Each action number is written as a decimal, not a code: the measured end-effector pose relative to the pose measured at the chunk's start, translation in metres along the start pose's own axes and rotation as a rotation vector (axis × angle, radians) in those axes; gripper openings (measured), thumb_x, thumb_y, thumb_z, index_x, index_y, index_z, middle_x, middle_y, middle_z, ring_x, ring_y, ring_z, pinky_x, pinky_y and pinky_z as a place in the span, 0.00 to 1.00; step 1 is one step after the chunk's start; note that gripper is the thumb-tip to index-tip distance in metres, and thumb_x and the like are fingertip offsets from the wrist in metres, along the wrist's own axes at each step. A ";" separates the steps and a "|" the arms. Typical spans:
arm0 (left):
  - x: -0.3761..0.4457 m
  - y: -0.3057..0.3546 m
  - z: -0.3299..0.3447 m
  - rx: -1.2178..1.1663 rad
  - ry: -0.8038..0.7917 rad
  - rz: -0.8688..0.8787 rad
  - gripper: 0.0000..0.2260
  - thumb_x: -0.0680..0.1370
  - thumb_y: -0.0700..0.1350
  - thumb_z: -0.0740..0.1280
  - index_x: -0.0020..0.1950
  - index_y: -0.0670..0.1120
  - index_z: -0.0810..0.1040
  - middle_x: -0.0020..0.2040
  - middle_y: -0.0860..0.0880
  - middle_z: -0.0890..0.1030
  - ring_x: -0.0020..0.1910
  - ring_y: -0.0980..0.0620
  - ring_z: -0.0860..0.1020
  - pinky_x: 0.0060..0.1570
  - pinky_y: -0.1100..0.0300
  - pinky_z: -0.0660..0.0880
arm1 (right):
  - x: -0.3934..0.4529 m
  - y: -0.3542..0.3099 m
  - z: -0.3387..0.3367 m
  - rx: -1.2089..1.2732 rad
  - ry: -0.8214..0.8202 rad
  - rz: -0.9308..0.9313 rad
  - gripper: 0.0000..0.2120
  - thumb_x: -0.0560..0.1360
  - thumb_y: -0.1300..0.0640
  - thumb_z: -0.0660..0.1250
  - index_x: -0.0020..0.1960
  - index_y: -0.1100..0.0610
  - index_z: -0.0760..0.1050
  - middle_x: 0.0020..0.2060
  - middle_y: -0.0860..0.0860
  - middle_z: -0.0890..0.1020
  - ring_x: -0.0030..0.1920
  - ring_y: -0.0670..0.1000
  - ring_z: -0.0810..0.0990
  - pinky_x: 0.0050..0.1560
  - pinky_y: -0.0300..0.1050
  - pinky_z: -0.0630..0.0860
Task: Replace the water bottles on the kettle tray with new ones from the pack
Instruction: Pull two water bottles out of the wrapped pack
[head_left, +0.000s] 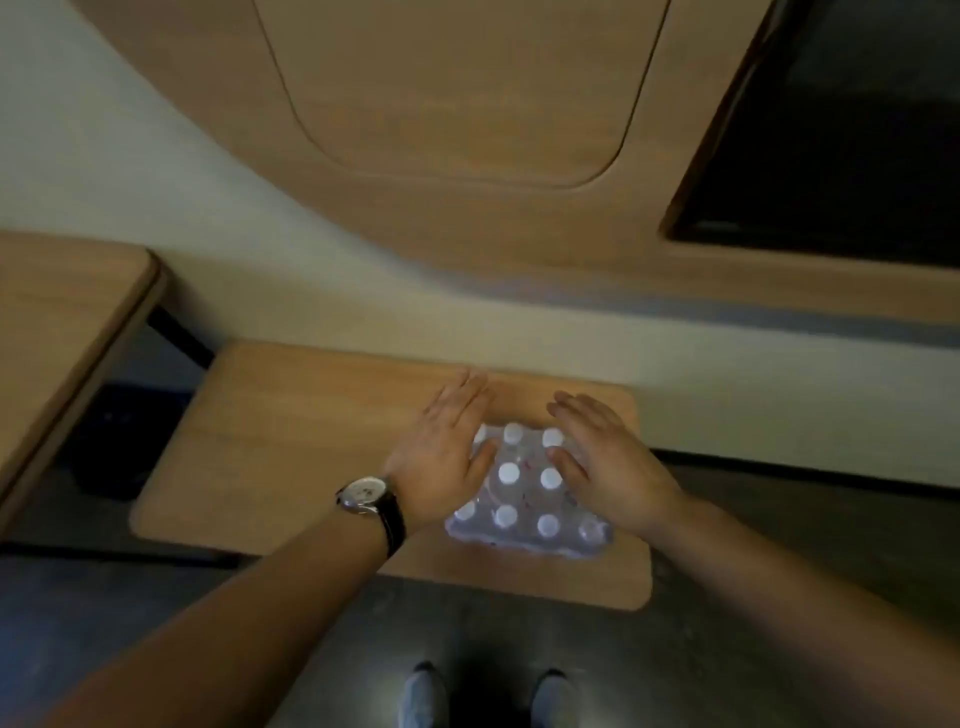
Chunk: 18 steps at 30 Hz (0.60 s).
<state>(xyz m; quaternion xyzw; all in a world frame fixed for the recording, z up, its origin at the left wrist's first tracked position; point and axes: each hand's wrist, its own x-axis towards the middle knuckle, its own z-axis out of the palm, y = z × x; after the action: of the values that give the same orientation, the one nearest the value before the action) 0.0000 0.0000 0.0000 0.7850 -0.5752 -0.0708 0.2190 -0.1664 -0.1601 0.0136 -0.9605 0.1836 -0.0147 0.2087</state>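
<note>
Hands (447, 452) flank pack (524, 488) on low wooden bench (270, 452).

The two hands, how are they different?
The left hand has a wristwatch on its wrist; the right hand has a bare wrist. The left hand is at the left side of the water bottle pack, the right hand at its right side. Both are open, fingers stretched out.
</note>
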 end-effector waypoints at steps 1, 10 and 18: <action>-0.002 -0.008 0.016 0.016 -0.026 -0.011 0.25 0.83 0.51 0.58 0.77 0.40 0.62 0.79 0.41 0.61 0.80 0.46 0.52 0.76 0.56 0.45 | 0.002 0.004 0.018 0.014 -0.002 -0.011 0.22 0.79 0.55 0.65 0.72 0.59 0.68 0.71 0.57 0.70 0.71 0.58 0.67 0.69 0.44 0.57; -0.003 -0.062 0.139 0.050 -0.327 -0.080 0.44 0.76 0.69 0.53 0.80 0.38 0.50 0.81 0.40 0.50 0.80 0.45 0.45 0.76 0.54 0.41 | 0.036 0.022 0.136 0.007 -0.247 0.180 0.25 0.79 0.60 0.62 0.75 0.60 0.63 0.71 0.58 0.69 0.71 0.57 0.66 0.70 0.48 0.60; -0.004 -0.074 0.163 0.087 -0.249 -0.050 0.49 0.72 0.70 0.60 0.78 0.33 0.56 0.80 0.36 0.55 0.79 0.40 0.51 0.77 0.51 0.48 | 0.058 0.024 0.155 0.030 -0.329 0.247 0.27 0.76 0.59 0.67 0.73 0.61 0.64 0.68 0.59 0.73 0.66 0.57 0.71 0.61 0.48 0.66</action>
<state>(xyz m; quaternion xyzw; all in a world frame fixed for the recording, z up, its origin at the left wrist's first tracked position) 0.0041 -0.0211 -0.1776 0.7930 -0.5807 -0.1481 0.1098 -0.1045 -0.1395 -0.1401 -0.9170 0.2632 0.1652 0.2503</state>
